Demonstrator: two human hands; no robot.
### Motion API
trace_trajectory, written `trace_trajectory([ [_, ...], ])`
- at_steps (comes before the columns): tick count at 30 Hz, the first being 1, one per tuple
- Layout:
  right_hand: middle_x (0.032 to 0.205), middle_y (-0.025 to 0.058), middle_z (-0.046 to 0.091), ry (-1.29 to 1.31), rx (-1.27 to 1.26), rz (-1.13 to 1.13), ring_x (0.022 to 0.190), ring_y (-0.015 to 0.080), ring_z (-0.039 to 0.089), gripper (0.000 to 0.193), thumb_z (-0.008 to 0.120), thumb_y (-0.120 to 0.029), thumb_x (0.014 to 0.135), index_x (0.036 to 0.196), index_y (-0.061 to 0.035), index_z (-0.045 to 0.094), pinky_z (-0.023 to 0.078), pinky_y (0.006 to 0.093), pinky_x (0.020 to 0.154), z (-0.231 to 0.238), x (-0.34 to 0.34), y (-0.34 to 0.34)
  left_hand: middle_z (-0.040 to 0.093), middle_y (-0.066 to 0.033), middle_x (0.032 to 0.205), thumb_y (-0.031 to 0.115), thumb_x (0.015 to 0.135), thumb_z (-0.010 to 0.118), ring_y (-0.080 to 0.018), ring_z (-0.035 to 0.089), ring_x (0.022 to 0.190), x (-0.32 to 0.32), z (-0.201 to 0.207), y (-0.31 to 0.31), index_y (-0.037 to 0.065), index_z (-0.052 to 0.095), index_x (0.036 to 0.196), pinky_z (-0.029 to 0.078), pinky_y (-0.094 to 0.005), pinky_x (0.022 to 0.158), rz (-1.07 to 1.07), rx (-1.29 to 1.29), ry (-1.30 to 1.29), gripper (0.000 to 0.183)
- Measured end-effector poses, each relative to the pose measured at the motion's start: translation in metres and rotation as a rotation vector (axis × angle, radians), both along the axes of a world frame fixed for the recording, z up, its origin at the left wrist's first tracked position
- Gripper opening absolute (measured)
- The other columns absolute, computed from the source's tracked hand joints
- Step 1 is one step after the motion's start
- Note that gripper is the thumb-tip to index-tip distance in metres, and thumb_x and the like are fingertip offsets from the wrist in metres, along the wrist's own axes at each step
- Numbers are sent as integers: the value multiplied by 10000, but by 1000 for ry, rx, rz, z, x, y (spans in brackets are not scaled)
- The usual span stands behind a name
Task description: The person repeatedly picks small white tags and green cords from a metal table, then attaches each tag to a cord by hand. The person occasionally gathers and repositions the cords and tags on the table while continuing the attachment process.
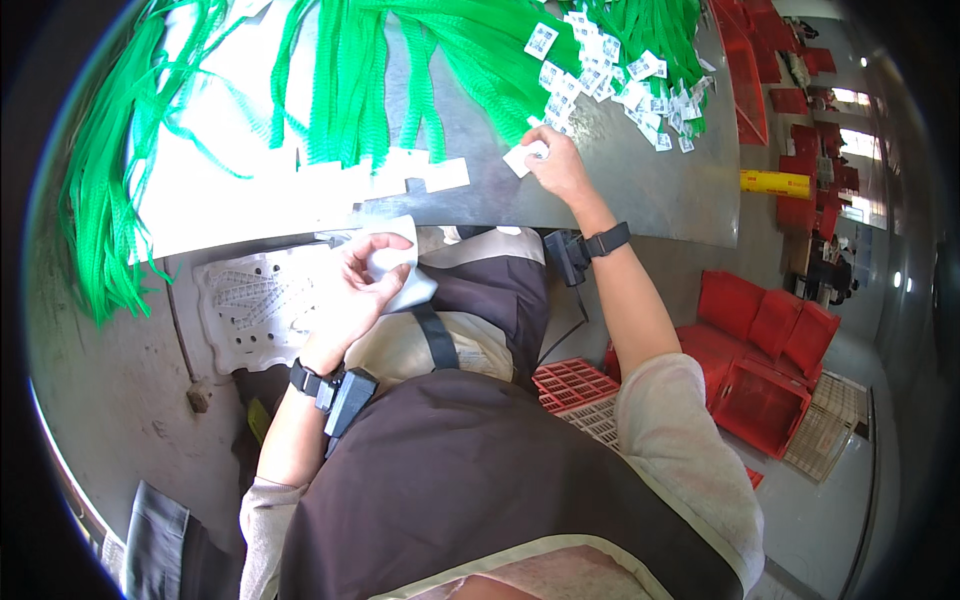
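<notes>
My right hand [563, 170] is over the metal table [640, 205], thumb and fingers pinched on a small white label [522, 159]. That label lies at the near end of a bundle of green mesh netting [490, 85]; whether it is stuck to the netting I cannot tell. Below the table's front edge, over my lap, my left hand [365, 285] has its fingers curled round a white sheet of label backing [408, 290]. More green mesh sleeves [350, 90] hang toward me, with white labels [445, 175] in a row at their ends.
Netting with printed white tags [650, 95] is heaped at the far right. Another green bunch [95, 220] droops over the left edge. A white plastic stool [255, 300] stands below the table. Red crates [765, 400] and a yellow roll [775, 184] are on the right.
</notes>
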State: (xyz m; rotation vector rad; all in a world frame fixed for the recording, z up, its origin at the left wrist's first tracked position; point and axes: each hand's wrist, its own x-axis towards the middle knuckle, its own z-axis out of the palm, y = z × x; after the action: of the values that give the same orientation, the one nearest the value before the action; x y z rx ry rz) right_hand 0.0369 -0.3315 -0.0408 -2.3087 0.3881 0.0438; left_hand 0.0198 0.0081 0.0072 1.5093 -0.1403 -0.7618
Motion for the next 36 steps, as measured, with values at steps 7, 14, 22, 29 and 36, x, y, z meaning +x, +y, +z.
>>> trace_trajectory([
  [7,927,176,623,54,135,-12,886,278,616,260,581,2,713,969,11,539,466,354,795,-28,-4,-10,621,12,892,-34,801,646,-44,538,718,-10,-3,25,43,653,948,446,-189,610,177,-96,-11,166],
  [14,943,194,626,-317,-656,-125,893,353,601,346,525,-89,849,1191,-43,498,462,411,788,19,9,1,633,-100,1071,24,831,610,-122,611,926,-12,22,49,-26,572,1141,473,-234,826,309,-409,271,316],
  [22,991,52,636,-42,591,319,878,84,580,335,658,-28,804,1128,-2,579,474,252,778,66,-61,174,611,-111,1097,189,895,545,-164,607,971,2,5,36,-40,561,1142,471,-288,862,413,-430,507,337],
  [29,892,45,654,-63,527,94,789,84,581,168,649,-19,806,972,8,652,465,219,718,64,-69,194,590,-116,1111,189,871,576,-166,598,966,5,-2,19,-46,499,1203,466,-284,847,443,-362,510,414],
  [36,837,68,628,-125,466,-1,729,130,586,134,647,-46,806,924,16,643,464,245,658,49,-83,186,560,-140,1105,80,785,649,-187,564,984,4,-10,0,-61,424,1246,441,-303,859,458,-222,553,531],
])
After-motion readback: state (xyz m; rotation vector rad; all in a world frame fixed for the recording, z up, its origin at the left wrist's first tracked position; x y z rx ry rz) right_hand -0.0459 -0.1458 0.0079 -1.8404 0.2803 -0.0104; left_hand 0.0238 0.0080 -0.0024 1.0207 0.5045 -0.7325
